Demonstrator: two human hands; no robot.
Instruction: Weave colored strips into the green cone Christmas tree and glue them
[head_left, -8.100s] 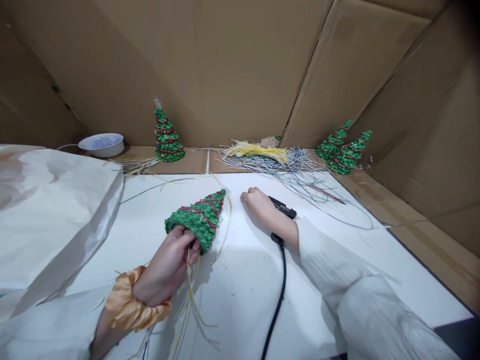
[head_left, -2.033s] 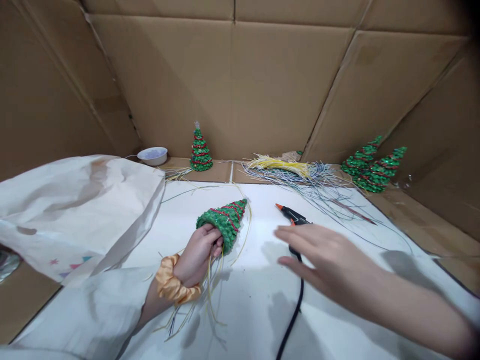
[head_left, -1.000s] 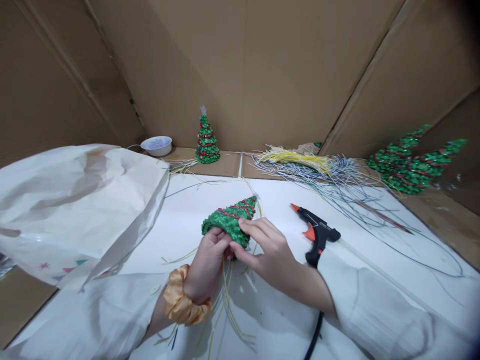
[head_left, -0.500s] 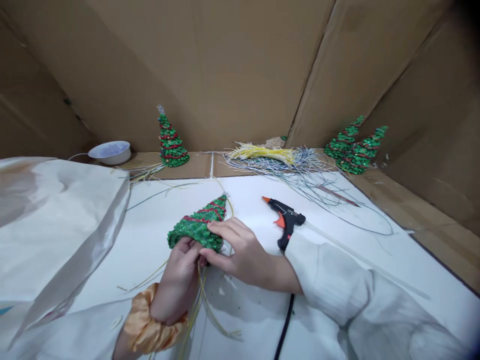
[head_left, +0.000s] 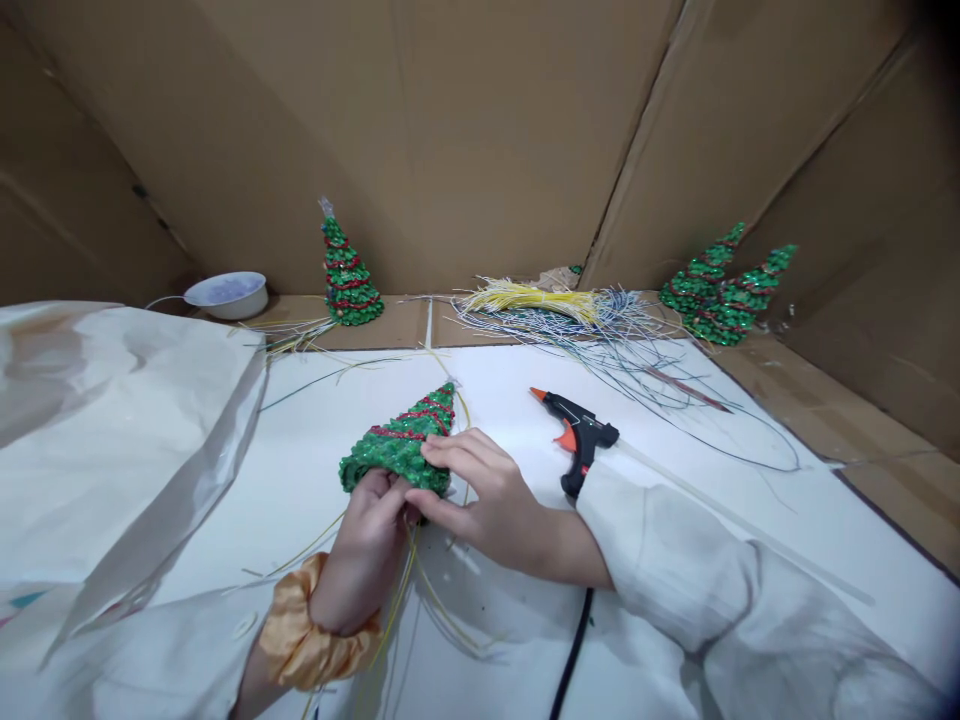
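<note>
A small green Christmas tree [head_left: 405, 440] wound with red tinsel lies tilted between my hands, its tip pointing away and to the right. My left hand [head_left: 371, 530] reaches into its open base, with the fingertips hidden inside. Around the tree's lower right side, my right hand [head_left: 487, 500] is closed, thumb at the base rim and fingers on the outer surface. Thin yellow wires [head_left: 409, 580] hang down from beneath the hands onto the white table. A black and orange glue gun [head_left: 579, 435] lies to the right of my right hand.
One decorated tree [head_left: 349, 275] stands at the back left, beside a white bowl [head_left: 232, 300]. A bundle of yellow and white wires [head_left: 540, 303] lies at the back middle. Two more green trees [head_left: 731, 300] stand back right. A plastic bag [head_left: 112, 430] covers the left side. Cardboard walls [head_left: 450, 150] enclose the table.
The view has shifted slightly, so everything appears a little further right. Both hands keep nearly the same hold on the tree.
</note>
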